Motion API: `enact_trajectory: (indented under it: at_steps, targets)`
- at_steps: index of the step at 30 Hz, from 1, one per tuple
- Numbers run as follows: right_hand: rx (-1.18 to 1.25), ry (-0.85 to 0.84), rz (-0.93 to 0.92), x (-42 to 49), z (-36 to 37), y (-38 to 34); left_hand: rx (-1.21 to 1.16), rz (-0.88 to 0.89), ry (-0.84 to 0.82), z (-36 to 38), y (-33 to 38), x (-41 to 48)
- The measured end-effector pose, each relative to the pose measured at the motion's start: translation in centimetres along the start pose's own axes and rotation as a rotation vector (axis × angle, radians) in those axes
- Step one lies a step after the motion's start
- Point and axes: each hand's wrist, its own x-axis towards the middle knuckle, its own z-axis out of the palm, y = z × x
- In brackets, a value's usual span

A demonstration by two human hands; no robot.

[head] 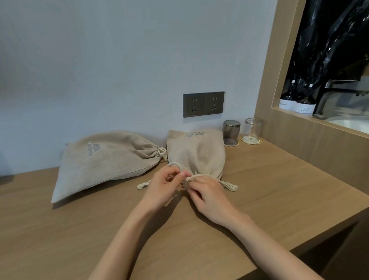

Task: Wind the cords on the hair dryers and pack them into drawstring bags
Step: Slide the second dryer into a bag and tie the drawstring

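Drawstring bag of beige cloth [198,154] lies near the back edge of the wooden tabletop [288,188], its gathered mouth towards me. My left hand [164,188] and right hand [205,194] both pinch its cream cord [202,175] with curled fingers. A second beige bag [108,163], drawn closed, lies just beside it on the left.

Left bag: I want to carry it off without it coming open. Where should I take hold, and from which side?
Probably the gathered neck of the left bag, from above and the near side. The bag lies flat with the neck cinched and pointing right, where the other bag sits close, so a sideways approach looks blocked.
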Motion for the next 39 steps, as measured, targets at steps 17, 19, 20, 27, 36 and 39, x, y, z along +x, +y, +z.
enact_trajectory:
  at_steps: [17,19,20,27,36,39]
  targets:
    - [0.112,0.083,0.094,-0.6,-0.3,-0.1,0.531,0.25,-0.015,0.4,-1.3,-1.0]
    - [0.183,0.12,0.129,-0.7,-0.7,-0.4,0.615,0.238,-0.004,0.4,-1.2,-1.0]
    - [0.238,0.131,0.178,-0.7,-1.1,-0.6,0.632,0.231,0.006,0.4,-1.2,-1.0]
    - [0.579,0.126,0.593,-0.7,-2.9,-1.1,0.32,0.049,-0.029,0.6,0.1,-0.6]
    - [0.814,0.013,0.756,-1.2,-4.8,0.0,0.292,-0.144,-0.391,1.0,0.7,-1.0]
    - [0.881,-0.111,0.762,-0.8,-5.9,0.6,0.307,-0.183,-0.424,1.1,0.8,-1.0]
